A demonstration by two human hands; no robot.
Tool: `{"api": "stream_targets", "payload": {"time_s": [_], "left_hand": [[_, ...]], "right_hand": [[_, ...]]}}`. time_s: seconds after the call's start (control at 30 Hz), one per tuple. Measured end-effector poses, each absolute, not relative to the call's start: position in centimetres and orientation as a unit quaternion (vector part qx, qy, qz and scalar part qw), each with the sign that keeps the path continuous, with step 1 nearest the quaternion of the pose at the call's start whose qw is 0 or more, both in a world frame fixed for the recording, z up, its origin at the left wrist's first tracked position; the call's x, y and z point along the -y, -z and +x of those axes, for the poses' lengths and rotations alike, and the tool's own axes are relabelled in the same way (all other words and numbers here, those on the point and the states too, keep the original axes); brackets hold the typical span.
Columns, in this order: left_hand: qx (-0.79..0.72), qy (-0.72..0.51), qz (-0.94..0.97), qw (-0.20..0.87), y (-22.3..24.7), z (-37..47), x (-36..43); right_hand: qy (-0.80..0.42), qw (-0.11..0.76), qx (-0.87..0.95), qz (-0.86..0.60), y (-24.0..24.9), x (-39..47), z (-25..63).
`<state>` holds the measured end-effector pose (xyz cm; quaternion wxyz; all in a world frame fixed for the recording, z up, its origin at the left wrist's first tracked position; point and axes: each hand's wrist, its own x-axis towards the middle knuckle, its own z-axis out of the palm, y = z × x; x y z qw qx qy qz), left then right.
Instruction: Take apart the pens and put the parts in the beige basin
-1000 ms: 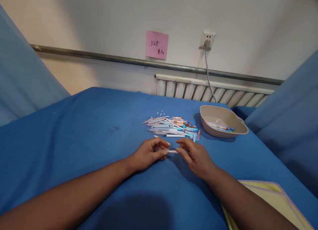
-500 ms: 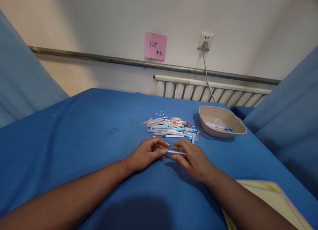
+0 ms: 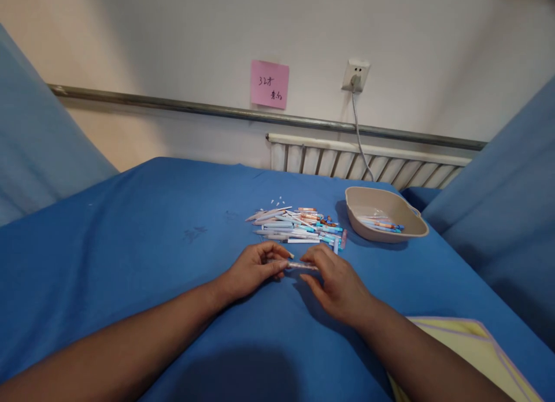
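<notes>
My left hand pinches a slim pen barrel between thumb and fingers, low over the blue cloth. The barrel looks pale and partly clear, and its left part is hidden by that hand. Around its right end, my right hand has thumb and fingers apart; whether a fingertip touches the barrel I cannot tell. Just beyond both hands lies a loose pile of pen parts, with white, grey, light blue and orange pieces. Several tiny white tips are scattered behind the pile.
A beige basin with some pens in it stands right of the pile. A yellow cloth lies at the lower right. Behind the blue-covered table are a radiator, a metal rail and a plugged-in cable. Blue curtains hang on both sides.
My right thumb has moved down from the barrel, so the right hand's fingers are wider apart. My left hand keeps its pinch. The camera view has shifted slightly.
</notes>
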<state>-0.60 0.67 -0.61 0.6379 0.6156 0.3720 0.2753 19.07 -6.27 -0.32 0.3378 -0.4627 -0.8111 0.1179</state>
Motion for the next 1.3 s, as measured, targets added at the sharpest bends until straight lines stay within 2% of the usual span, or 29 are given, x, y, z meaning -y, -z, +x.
{"api": "stream_targets", "payload": {"time_s": [0.23, 0.5, 0.67, 0.87, 1.1, 1.3], "left_hand": [[-0.367, -0.268, 0.631, 0.629, 0.76, -0.71, -0.77], [-0.370, -0.274, 0.625, 0.630, 0.79, -0.69, -0.78], [-0.361, -0.273, 0.624, 0.636, 0.50, -0.63, -0.67], [-0.348, -0.257, 0.650, 0.625, 0.65, -0.61, -0.28], [-0.361, -0.276, 0.624, 0.635, 0.68, -0.63, -0.90], [-0.348, -0.252, 0.645, 0.631, 0.66, -0.83, -0.68]], "right_hand": [[-0.066, 0.310, 0.821, -0.474, 0.65, 6.01, 19.82], [-0.116, 0.361, 0.781, -0.496, 0.69, 6.01, 19.55], [-0.098, 0.357, 0.802, -0.468, 0.75, 5.92, 19.61], [-0.170, 0.329, 0.764, -0.528, 0.92, 5.85, 19.56], [-0.116, 0.368, 0.785, -0.485, 0.55, 5.81, 19.66], [-0.152, 0.376, 0.770, -0.493, 0.96, 5.71, 19.45]]}}
